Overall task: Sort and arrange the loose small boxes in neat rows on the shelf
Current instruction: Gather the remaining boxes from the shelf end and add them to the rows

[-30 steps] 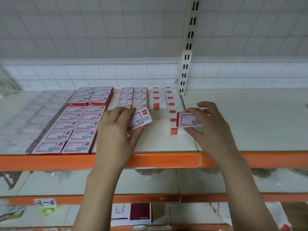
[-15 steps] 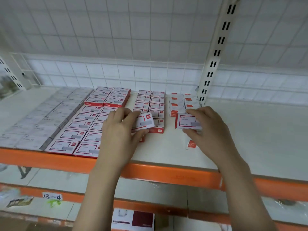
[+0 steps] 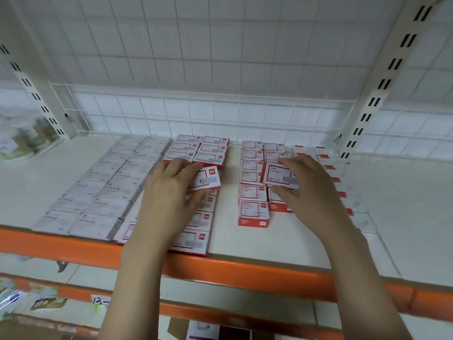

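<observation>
Both red-and-white boxes now farther back, one box [image 3: 207, 179] per hand: left hand [image 3: 169, 200], right hand [image 3: 316, 195].

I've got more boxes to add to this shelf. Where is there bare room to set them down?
The widest bare patch of shelf lies right of the white-and-red row, past the slotted upright. A narrow strip runs between the large red-framed boxes and the small red boxes. Left of that, the grey boxes crowd the surface.
</observation>
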{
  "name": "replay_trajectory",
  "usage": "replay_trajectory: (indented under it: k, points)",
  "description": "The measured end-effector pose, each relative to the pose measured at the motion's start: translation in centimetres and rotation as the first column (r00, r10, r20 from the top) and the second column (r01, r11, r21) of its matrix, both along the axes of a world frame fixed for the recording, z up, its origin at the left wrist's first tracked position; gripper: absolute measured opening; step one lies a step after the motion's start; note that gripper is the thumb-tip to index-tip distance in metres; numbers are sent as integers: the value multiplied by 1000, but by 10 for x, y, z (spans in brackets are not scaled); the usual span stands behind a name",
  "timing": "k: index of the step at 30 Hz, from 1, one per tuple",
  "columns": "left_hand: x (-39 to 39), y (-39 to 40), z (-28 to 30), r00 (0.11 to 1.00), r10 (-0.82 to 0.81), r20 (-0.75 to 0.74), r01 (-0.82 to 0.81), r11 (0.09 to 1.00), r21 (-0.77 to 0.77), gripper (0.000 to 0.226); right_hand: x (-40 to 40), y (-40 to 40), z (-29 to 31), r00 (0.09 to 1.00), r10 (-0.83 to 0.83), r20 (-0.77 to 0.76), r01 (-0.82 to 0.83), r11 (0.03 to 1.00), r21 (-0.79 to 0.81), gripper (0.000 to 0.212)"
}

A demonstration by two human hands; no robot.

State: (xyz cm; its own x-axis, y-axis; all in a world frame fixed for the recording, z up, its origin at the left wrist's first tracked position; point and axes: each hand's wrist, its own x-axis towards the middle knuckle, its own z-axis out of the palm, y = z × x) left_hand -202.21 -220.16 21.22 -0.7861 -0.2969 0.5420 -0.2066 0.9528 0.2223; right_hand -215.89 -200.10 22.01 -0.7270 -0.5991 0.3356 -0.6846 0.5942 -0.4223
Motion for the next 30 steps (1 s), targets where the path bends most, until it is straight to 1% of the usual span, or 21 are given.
replay_trajectory:
  k: [3,5,10,13,17,21,24,25,27,30]
  points:
    - [15,-40,2,1000,26,14,-26,1000,-14,47,15,-35,1,1000,0,24,0,1000,-5,54]
    - [25,-64,3,999,28,21,-27,999,-26,46,26,-57,0,1000,-16,1,16,1000,-4,53]
    - [34,-102,1,999,-23,46,25,999,-39,46,50,-96,-4,1000,-12,7,12,1000,-27,47]
    - [23,-111,-5,992,-72,102,76,996,-37,44,58,-102,-9,1000,-14,-16,13,1000,-24,42]
    - [2,-112,-12,961,-160,226,156,987,36,47,65,-98,-9,999,-43,-4,42,998,-44,44]
    - [-14,-114,-16,934,-165,317,150,986,70,46,71,-93,-11,995,-95,-16,95,995,7,42]
    - [-19,-115,-17,931,-204,302,166,975,145,43,75,-91,-13,993,-115,-17,115,993,35,43]
    - [-19,-116,-17,935,-208,288,171,974,147,41,76,-91,-13,993,-118,-17,118,992,40,44]
    - [-20,-116,-18,939,-194,285,170,979,109,40,79,-92,-12,992,-123,-19,123,991,47,44]
    - [-20,-115,-19,934,-152,322,143,988,51,42,81,-94,-10,993,-119,-17,119,991,52,45]
